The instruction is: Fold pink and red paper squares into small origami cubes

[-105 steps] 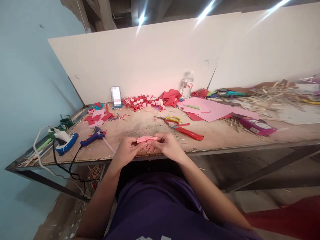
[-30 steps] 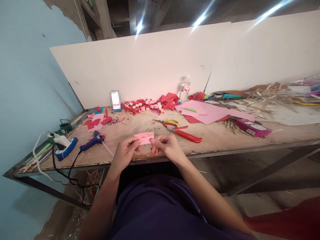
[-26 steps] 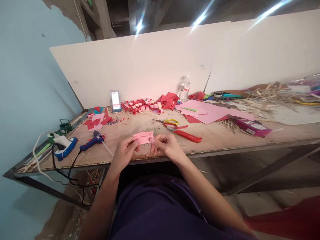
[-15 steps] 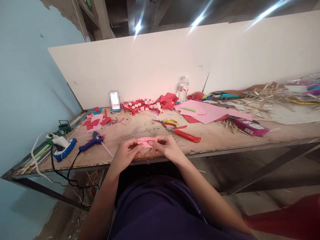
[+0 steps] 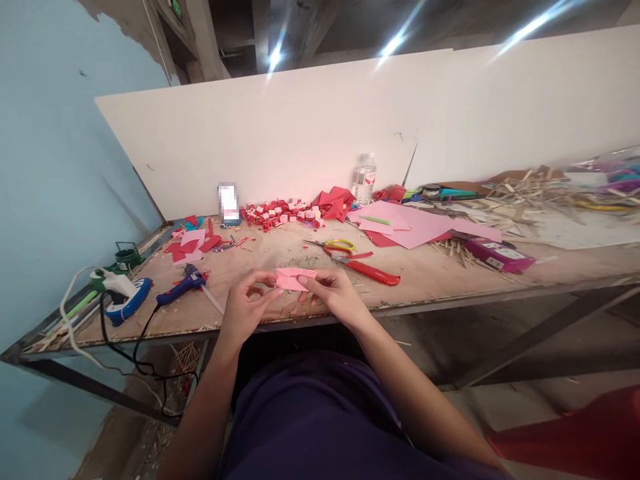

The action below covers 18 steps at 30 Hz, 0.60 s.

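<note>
A small folded piece of pink paper (image 5: 290, 280) is held just above the table's front edge, with creases running along it. My right hand (image 5: 336, 295) pinches its right end, thumb on the near face and fingers behind. At the left end, the thumb and index finger of my left hand (image 5: 247, 300) close in on the edge of the paper. The fingers behind the paper are partly hidden. Beyond my hands lie scissors (image 5: 340, 249) with yellow and red handles and a red utility knife (image 5: 373, 271).
A blue glue gun (image 5: 183, 287) and a power strip (image 5: 129, 301) with cables lie to the left. Small red and pink paper cubes (image 5: 283, 213) are heaped at the back near a bottle (image 5: 364, 180). Pink sheets (image 5: 425, 223) and a purple box (image 5: 497, 255) lie right.
The pink paper now shows a flatter, wider face. My left thumb has drawn back from its middle toward the left edge, and the left fingers have parted a little.
</note>
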Available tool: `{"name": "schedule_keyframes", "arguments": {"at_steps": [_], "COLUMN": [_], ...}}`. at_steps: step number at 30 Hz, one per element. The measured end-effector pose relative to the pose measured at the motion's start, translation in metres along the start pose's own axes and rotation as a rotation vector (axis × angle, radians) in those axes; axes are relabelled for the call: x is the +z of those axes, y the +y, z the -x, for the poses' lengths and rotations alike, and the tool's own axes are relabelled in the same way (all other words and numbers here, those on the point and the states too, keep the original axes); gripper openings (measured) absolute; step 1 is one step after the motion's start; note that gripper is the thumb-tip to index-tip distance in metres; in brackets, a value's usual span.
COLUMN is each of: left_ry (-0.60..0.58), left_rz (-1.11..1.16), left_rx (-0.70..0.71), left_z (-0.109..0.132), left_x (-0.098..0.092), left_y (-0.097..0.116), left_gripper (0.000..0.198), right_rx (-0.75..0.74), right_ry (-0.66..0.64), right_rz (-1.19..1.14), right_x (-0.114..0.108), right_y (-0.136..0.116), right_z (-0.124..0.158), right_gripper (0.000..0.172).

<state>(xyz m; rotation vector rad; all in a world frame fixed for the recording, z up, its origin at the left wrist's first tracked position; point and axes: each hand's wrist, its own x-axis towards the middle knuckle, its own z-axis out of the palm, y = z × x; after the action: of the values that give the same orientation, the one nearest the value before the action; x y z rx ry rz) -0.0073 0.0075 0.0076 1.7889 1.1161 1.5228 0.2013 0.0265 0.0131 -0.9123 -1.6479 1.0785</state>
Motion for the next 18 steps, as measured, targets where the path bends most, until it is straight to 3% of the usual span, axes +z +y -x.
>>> {"name": "schedule_keyframes", "arguments": {"at_steps": [8,12,18], "left_ry": [0.001,0.005,-0.008], "left_rz": [-0.078,-0.089,-0.045], "left_rx": [0.073,0.139,0.199], "left_z": [0.001,0.002,0.003], "left_x": [0.003,0.004,-0.001], "left_y": [-0.002,-0.001,-0.002], "left_gripper": [0.017,0.003,0.01], "right_rx": [-0.022,0.036,0.1], "right_ry": [-0.089,-0.084,-0.037], "right_rz": [0.002,-0.065,-0.228], "right_x": [0.002,0.002,0.003], "right_y": [-0.01,-0.011,-0.01], "right_z": [0.002,0.001,0.0], "right_gripper": [0.047,0.048,0.052]}}
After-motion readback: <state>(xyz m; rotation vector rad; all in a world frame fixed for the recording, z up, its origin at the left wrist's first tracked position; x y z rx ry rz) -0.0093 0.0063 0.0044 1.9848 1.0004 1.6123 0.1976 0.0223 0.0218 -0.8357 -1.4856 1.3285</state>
